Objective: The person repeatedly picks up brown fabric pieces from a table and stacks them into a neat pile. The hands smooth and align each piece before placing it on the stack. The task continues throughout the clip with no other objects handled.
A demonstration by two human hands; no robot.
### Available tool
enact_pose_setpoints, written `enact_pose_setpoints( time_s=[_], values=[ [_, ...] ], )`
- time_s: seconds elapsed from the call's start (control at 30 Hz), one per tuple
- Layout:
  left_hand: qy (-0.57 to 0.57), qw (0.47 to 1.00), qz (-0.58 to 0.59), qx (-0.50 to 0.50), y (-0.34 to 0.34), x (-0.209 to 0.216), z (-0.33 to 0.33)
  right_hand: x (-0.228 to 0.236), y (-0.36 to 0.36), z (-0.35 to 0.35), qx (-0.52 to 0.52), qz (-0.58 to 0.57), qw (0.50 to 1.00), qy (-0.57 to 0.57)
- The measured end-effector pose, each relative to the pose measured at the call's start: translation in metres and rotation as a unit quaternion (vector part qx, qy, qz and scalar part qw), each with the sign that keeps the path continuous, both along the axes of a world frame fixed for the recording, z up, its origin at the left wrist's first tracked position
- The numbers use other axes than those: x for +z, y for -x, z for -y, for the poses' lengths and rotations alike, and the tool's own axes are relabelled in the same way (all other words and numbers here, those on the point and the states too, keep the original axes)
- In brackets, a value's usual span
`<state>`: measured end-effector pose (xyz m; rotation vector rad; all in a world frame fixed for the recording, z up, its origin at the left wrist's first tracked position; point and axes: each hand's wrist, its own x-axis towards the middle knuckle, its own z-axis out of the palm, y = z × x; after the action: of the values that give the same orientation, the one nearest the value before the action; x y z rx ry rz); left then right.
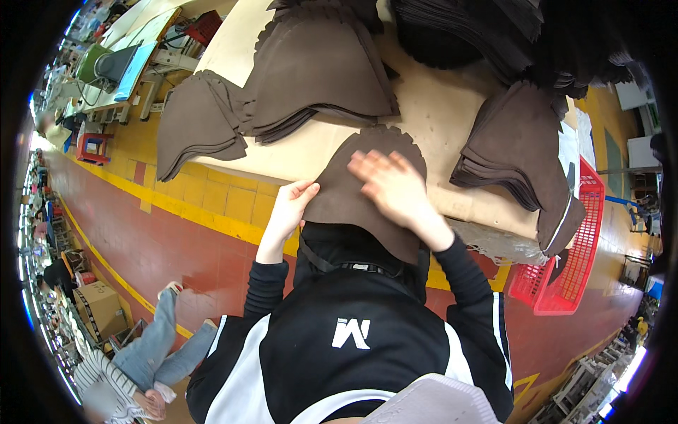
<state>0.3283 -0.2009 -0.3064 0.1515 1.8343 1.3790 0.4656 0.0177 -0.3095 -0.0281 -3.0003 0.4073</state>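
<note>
A dark brown cut panel [337, 203], like leather or thick fabric with a notched curved top, lies at the table's near edge and hangs partly over it. Its left edge is pinched between the thumb and fingers of my left hand [284, 215]. My right hand [395, 189] rests over the panel's upper right, fingers stretched out and smeared by motion. Similar brown panels are stacked in a large pile [321, 71] beyond, a smaller pile [201, 124] to the left and another pile [505, 145] to the right.
The tan-topped table [438, 106] carries more dark stacks [466, 32] at the far right. A red plastic basket [565, 279] stands beside its right end. At lower left a person in jeans [159, 346] is near a cardboard box [99, 309]. A work table [141, 56] stands far left.
</note>
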Motion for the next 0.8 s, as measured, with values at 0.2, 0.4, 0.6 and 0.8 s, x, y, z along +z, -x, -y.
enact_pose_setpoints(
  time_s=[0.2,0.4,0.6,0.8],
  values=[
    [-0.004,0.999,0.028,0.025,-0.001,0.002,0.000,-0.003,0.001,-0.044,-0.164,-0.012,0.984,-0.061],
    [-0.034,0.998,0.043,0.012,0.004,-0.007,-0.002,-0.011,-0.009,0.041,0.059,-0.041,0.996,0.058],
    [-0.021,0.999,0.032,0.033,0.000,0.003,-0.009,-0.008,0.019,-0.032,-0.086,-0.028,0.996,0.006],
    [-0.054,0.996,0.063,0.044,0.001,0.000,-0.009,-0.012,0.011,-0.053,-0.233,-0.069,0.969,-0.051]
  ],
)
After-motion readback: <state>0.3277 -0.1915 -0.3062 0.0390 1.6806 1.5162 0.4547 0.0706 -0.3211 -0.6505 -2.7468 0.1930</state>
